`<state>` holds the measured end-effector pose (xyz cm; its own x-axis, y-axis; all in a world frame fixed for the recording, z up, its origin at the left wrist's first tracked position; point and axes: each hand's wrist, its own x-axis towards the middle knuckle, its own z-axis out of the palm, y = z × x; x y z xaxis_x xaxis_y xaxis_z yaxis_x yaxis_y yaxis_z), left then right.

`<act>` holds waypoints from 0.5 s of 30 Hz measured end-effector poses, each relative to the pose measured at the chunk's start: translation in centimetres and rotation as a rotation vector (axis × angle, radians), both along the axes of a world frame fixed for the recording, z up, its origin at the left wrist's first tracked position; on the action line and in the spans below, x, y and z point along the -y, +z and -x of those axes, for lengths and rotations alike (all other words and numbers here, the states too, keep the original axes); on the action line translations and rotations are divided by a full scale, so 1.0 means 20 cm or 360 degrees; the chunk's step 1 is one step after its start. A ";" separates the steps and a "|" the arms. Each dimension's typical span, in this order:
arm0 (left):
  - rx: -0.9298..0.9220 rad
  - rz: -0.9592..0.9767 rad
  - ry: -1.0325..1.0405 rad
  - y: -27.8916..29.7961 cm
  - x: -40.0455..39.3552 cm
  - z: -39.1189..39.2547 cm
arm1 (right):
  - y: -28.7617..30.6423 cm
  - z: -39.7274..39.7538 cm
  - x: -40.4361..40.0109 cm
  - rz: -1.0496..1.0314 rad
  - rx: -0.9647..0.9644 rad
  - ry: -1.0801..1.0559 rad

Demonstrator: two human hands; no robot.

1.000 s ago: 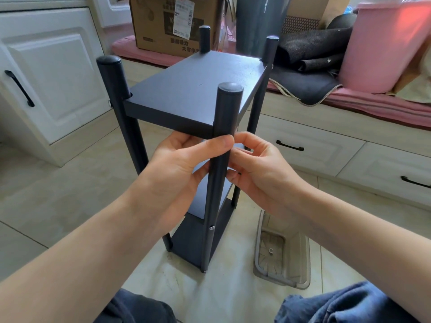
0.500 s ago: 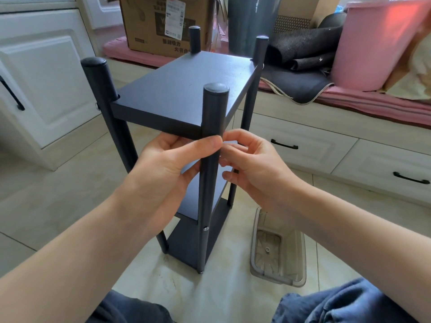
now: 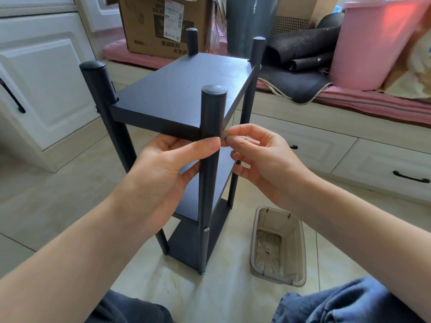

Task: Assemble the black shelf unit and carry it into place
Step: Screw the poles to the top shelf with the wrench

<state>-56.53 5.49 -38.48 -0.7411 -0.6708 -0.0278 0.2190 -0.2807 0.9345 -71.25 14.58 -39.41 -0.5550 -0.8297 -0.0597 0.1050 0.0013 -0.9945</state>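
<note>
Here the black shelf unit (image 3: 177,94) stands upright on the tiled floor (image 3: 46,201), directly in front of the seated person. Three boards visible, carried by four round posts; the near post (image 3: 210,159) is the reference for everything below.

Left hand (image 3: 163,173): wrapped round the near post from its left side, just under the top board. Thumb lies across the post's front face, tip reaching the right edge; the other fingers pass behind the post and are mostly hidden. Closed grip on the post.

Right hand (image 3: 263,164): just right of the near post, level with the top board's edge. Thumb and index finger are pinched together on a small grey fastener (image 3: 225,136), which sits against the post's right side. Whether it is a screw or a cap cannot be told. The remaining fingers are loosely curled, not touching the post.

A screw head (image 3: 206,229) shows lower down on the near post, at the level of the lowest board.

Right of the post's foot, on the floor: clear plastic tray (image 3: 277,245), lying apart from the unit. Beyond the unit, behind the far posts: cardboard box (image 3: 163,22), a dark grey bin (image 3: 249,22) and, further right, a pink bucket (image 3: 373,40) on a pink-cushioned bench (image 3: 373,103). Left of the unit: white cabinet door (image 3: 44,82).
</note>
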 end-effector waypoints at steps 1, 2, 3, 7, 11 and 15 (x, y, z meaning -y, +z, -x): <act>0.0003 0.0005 0.0000 0.00 0.00 0.00 | 0.00 0.00 0.00 0.0005 0.0038 0.0022; 0.0006 0.0012 0.0001 0.00 0.00 0.00 | 0.00 -0.01 0.00 0.0006 0.0085 0.0047; 0.0011 0.0016 0.0007 0.00 0.00 0.00 | 0.00 -0.01 0.00 0.0015 0.0142 0.0072; 0.0049 0.0014 0.0036 0.00 0.00 0.00 | 0.00 -0.03 0.01 0.0065 0.0323 0.0123; 0.0015 0.0004 0.0027 0.00 -0.01 0.00 | 0.00 -0.03 0.02 0.0080 0.0285 0.0097; 0.0027 0.0020 0.0020 0.01 -0.01 0.00 | 0.01 -0.02 0.01 0.0052 0.0116 0.0048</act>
<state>-56.50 5.59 -38.28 -0.7320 -0.6805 -0.0321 0.2062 -0.2662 0.9416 -70.78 14.47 -39.31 -0.5250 -0.8481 -0.0714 0.1775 -0.0271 -0.9837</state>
